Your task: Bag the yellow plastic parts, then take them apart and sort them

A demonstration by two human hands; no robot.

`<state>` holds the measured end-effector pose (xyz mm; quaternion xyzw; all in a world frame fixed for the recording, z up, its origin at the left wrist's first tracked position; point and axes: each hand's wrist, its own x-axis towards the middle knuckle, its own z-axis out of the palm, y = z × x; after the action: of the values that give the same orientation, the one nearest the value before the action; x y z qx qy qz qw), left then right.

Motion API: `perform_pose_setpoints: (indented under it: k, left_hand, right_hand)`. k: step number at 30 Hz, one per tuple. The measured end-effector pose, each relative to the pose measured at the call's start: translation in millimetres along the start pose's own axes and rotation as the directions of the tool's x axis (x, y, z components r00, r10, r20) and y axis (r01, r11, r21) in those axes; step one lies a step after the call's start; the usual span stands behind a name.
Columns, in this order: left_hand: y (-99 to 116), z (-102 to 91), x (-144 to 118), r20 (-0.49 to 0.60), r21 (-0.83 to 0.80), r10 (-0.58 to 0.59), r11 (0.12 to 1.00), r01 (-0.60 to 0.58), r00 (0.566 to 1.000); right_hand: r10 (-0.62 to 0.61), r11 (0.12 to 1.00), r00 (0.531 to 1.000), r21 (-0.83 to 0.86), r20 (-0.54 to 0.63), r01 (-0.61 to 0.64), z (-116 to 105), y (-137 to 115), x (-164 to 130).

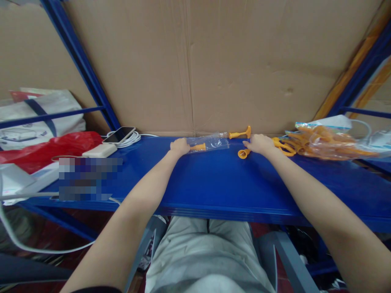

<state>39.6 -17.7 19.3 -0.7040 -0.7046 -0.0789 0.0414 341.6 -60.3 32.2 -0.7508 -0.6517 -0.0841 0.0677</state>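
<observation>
At the back of the blue table (201,183), my left hand (180,146) is closed round an orange plastic piece (198,147). A clear plastic bag (216,141) stretches to the right from that hand; whether the piece is inside it or under it I cannot tell. My right hand (261,143) is closed on an orange plastic piece with a flared, cup-like end (243,154), which points left. Between the hands, close to the cardboard, lies an orange T-ended plastic piece (240,133). Orange loop-shaped parts (285,147) lie just right of my right hand.
A clear bag full of orange parts (326,140) lies at the right. To the left are a phone (119,135), a coiled white cable (130,141), a white block (99,151) and a red plastic bag (73,142). Cardboard (192,69) and blue posts (82,61) bound the back.
</observation>
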Motion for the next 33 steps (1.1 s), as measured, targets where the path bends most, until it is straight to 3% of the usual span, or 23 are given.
perform_pose_setpoints:
  k: [3,6,9,13,18,21,26,30,33]
  left_hand:
    - [-1,1.0,1,-0.014,-0.004,0.003,1.000,-0.003,1.000]
    - [-1,1.4,1,-0.015,-0.013,-0.003,1.000,0.003,1.000]
    - [-1,1.1,2,-0.009,-0.029,-0.007,1.000,0.007,1.000]
    - [-2,0.7,4,0.014,-0.053,-0.006,0.999,0.007,1.000]
    - [-5,1.8,6,0.026,-0.065,0.018,0.998,-0.017,0.999]
    - [-5,2.7,7,0.011,-0.079,0.037,0.996,-0.036,0.999]
    - [-4,3.5,7,-0.002,-0.062,0.043,0.997,-0.043,0.999]
    - [-5,5.2,7,-0.006,-0.060,0.082,0.995,-0.082,0.997]
    - [-5,7.2,8,-0.013,-0.067,0.155,0.986,-0.155,0.988]
  right_hand:
    - [-0.002,0.996,0.957,0.083,0.290,-0.023,-8,-6,-3]
    - [-0.092,0.982,0.908,0.190,0.408,0.014,-10,-6,-6]
    - [-0.183,0.971,0.914,0.212,0.363,0.110,-10,-2,-6]
    - [-0.128,0.992,0.955,0.040,0.268,0.122,-13,4,-4]
    - [-0.088,0.992,0.929,-0.050,0.360,0.114,-20,12,-4]
    - [-0.071,0.996,0.921,-0.019,0.383,0.085,-26,19,-5]
    - [-0.162,0.978,0.974,0.155,0.160,0.137,-35,34,0]
    - [-0.240,0.929,0.969,0.302,0.053,0.213,-34,35,3]
    - [-0.269,0.922,0.963,0.293,0.015,0.254,-27,23,1]
